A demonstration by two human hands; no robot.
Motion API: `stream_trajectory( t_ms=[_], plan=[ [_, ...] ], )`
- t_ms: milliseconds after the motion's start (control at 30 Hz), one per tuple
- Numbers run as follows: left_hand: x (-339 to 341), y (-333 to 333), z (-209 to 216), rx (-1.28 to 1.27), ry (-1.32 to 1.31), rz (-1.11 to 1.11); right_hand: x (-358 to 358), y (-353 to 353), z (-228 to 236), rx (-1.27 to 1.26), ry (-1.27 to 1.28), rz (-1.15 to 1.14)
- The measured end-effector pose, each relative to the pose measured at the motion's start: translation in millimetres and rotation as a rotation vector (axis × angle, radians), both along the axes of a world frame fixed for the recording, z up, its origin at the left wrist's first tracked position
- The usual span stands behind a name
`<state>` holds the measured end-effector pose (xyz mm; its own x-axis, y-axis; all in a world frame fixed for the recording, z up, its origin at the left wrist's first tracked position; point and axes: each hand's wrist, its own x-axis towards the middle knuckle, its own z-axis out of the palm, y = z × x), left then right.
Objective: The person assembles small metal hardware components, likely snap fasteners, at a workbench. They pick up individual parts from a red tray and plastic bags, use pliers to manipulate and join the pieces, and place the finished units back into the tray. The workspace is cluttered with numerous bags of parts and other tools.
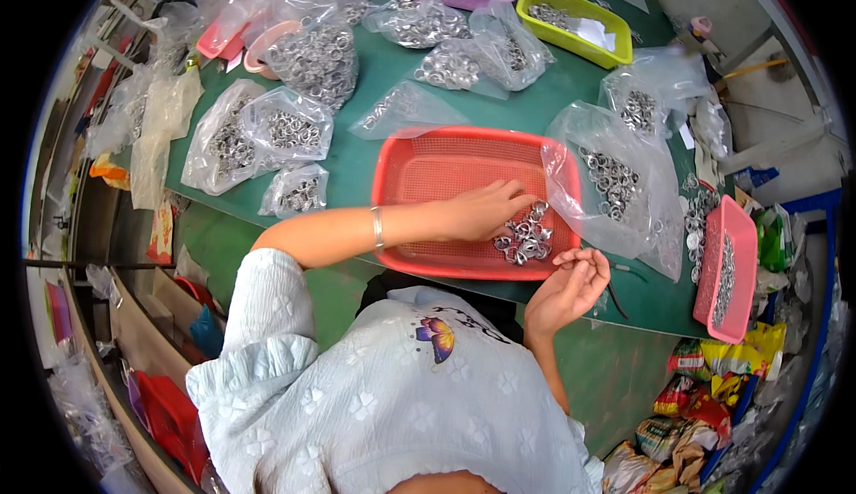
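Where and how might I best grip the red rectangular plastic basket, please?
Probably by the raised rim of the basket, one hand from each short end, since it's long and shallow. A clear plastic bag overlaps the right end's far part; grip nearer yourself there.

The basket [446,173] lies at the near edge of the table [352,168], with rings [526,237] in its right part. The left hand [490,211] is over it, left of the rings; whether they touch is hard to tell. The right hand [572,287] is at its near right corner. Bags [285,128] lie left of and behind the basket; another overlaps its right rim. Far right is a tray [747,267].
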<state>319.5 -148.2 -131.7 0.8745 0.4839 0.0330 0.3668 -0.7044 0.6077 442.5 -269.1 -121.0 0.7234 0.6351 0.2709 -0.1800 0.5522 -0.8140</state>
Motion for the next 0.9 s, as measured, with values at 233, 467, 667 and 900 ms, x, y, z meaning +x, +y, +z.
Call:
stream_trajectory(
  t_ms=[233, 467, 667, 900],
  plan=[
    [33.0, -10.3, -5.7, 0.013, 0.043, -0.069, 14.9, -4.7, -5.4, -0.113, -0.025, 0.068],
    [-17.1, 4.3, 2.2, -0.406, -0.07, 0.193, 30.6, -11.4, -11.8, -0.169, -0.073, 0.202],
    [-47.1, 18.9, 17.1, -0.953, -0.315, 0.442, 30.1, -7.9, -6.9, -0.185, -0.058, 0.216],
    [-55.6, 18.8, 23.4, -0.971, -0.237, 0.409, 31.6, -8.7, -10.7, -0.221, -0.064, 0.249]
  ],
)
